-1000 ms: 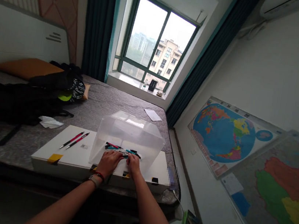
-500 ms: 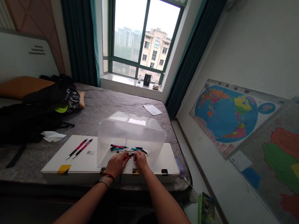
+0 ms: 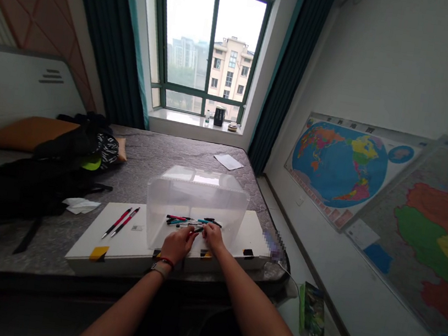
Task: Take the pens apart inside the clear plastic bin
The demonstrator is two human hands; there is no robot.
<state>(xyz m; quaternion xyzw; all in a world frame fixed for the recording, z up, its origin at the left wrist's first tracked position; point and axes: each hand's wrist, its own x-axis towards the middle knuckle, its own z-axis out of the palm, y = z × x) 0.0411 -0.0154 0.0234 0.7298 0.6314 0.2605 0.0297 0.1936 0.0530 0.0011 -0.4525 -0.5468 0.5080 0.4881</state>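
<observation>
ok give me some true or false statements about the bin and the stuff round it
1. The left hand and right hand meet at the near side of the clear bin. True.
2. The bin holds nothing. False: several pens lie in it.
3. Two red pens lie on the white board, left of the bin. True.
4. A wristband is on the right wrist. False: it is on the left wrist.
</observation>
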